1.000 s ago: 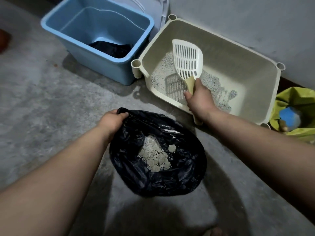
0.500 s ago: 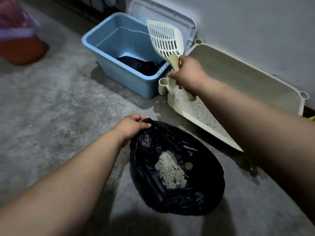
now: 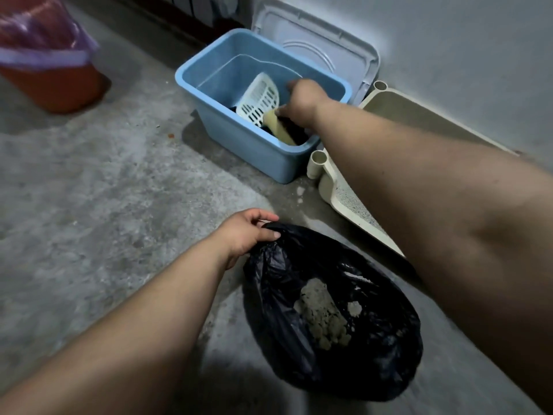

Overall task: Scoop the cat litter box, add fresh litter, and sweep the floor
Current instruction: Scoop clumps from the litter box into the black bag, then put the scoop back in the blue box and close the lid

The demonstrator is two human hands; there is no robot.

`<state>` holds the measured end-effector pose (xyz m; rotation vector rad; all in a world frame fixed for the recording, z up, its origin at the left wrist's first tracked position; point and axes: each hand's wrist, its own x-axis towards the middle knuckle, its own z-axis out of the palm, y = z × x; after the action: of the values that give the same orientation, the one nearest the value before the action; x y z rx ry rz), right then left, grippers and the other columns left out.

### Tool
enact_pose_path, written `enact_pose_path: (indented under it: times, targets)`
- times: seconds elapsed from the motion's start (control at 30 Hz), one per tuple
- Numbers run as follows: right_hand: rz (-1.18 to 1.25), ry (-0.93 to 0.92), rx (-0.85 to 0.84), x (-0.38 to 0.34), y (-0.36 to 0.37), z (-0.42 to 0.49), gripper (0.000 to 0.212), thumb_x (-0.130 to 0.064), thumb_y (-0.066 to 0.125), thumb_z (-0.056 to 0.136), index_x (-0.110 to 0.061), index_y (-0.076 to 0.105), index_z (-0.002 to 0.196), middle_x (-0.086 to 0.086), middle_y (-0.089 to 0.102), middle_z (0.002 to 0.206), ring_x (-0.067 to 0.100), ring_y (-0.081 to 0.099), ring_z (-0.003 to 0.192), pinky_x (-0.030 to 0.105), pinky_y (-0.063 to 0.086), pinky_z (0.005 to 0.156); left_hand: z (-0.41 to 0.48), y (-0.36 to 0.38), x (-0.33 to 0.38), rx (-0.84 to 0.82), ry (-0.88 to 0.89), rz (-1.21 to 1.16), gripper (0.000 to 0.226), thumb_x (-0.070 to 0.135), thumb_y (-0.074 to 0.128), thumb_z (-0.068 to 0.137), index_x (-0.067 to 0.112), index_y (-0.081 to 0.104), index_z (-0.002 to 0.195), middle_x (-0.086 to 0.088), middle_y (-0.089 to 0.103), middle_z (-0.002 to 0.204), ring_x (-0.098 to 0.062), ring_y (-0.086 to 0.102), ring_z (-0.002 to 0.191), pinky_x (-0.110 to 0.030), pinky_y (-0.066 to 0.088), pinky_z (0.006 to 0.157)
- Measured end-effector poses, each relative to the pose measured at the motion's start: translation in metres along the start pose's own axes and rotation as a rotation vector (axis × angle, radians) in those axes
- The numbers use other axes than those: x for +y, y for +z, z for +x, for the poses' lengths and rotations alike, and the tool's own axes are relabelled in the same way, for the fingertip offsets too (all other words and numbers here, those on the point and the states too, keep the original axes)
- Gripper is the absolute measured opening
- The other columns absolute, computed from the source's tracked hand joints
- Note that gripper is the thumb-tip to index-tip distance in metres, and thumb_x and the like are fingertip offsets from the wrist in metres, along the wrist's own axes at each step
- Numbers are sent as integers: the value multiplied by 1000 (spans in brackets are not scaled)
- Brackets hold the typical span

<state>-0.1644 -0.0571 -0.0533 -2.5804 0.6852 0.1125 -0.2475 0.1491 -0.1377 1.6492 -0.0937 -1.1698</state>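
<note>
Nearest, a black bag [image 3: 389, 339] sits open on the concrete floor [image 3: 104, 190]. A heap of pale grey litter clumps [image 3: 321, 319] lies in its bottom, with one loose clump just beside the heap. The left grip [image 3: 245, 235] is at the bag's upper left edge. Its fingers curl over the rim and the thumb lies along the top, so it has hold of the plastic and keeps the mouth open.

Beyond the bag, the right forearm stretches across the frame and hides most of the cream litter box [image 3: 327, 187]. A corner post, a strip of the near wall and a patch of grey litter [image 3: 351, 203] show below the arm. The far rim shows above it, near the wall [image 3: 463, 55].

Just left of the litter box stands a blue tub [image 3: 248, 151]. The scoop [image 3: 260, 100] lies inside it, its white slotted head tilted up against the far left side. Its tan handle points down to the near right corner over something dark in the tub's bottom. The right grip [image 3: 303, 101] is inside the tub at the right of the scoop. The fingertips meet the scoop where the head joins the handle, and the rest of the handle sticks out free below. The hand is blurred, so I cannot tell whether it clasps the scoop or only touches it.

Behind the tub a grey lid [image 3: 314, 46] leans on the wall. Far left stands an orange bucket [image 3: 57, 88] with a purple liner [image 3: 39, 40].
</note>
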Motion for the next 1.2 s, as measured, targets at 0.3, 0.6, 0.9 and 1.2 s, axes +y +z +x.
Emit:
enact_pose_path:
  times: [0.3,0.6,0.9,1.2]
  targets:
    - [161,-163,289,67,5,-80,28,-12,60,82,-9,67,109,11,62,104,21,55,95,28,43,86,-3,15,-5,31,-48,55,43,-5,69,77,14,58,115,-1,65,91,-13,62,74,-13,53,57]
    - [-94,-56,-188,140,59,-221,54,-44,69,81,-14,57,125,8,60,113,20,58,100,28,46,92,-21,37,-9,27,-156,230,57,13,82,67,17,54,116,-2,67,97,-16,65,80,-24,53,67]
    - [-164,428,-469,197,81,-277,32,-16,56,90,-3,59,119,16,62,119,29,60,109,28,47,86,-37,55,-18,60,-198,424,32,-10,47,87,12,60,108,-8,58,70,-18,57,46,-17,44,34]
    - [314,254,281,185,39,-254,32,4,39,81,-11,64,96,10,64,88,23,54,83,25,35,66,-23,48,18,274,123,269,34,-9,42,85,18,60,75,5,61,51,-1,53,35,-11,42,39]
